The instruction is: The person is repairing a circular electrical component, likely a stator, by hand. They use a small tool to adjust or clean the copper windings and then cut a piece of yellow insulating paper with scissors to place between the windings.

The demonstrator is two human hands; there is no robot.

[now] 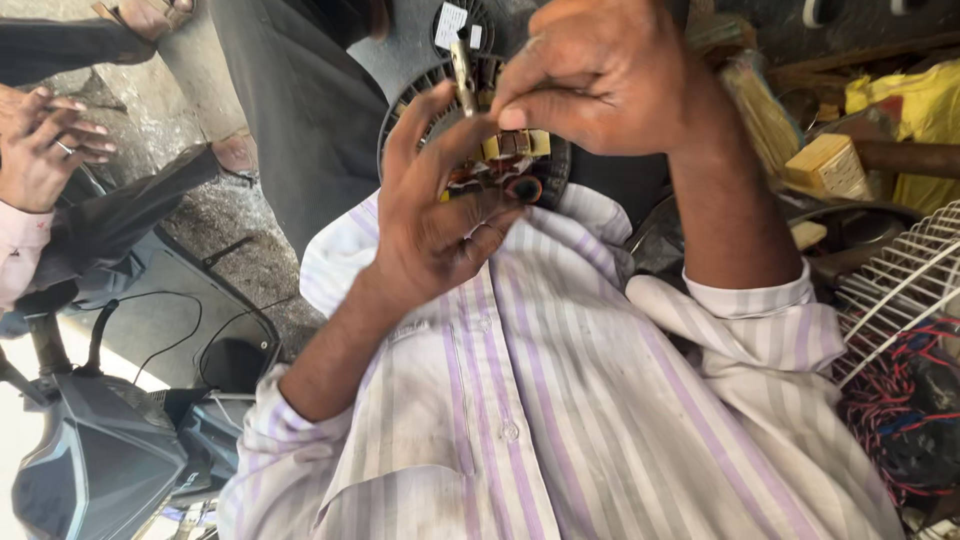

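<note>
left hand [440, 215]: grip clasps black fan motor [470, 150] | right hand [600, 80]: grip pinches metal tool [463, 75]; white fan guard [900, 290] nearby

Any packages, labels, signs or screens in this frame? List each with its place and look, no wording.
White label: small tilted rectangle with dark print, stuck on the black fan motor housing at top centre, above the left hand.
Second white label: smaller, right beside the first.
Yellow bag: crumpled, at the far right edge among the clutter.
No signs or screens in view.
</note>
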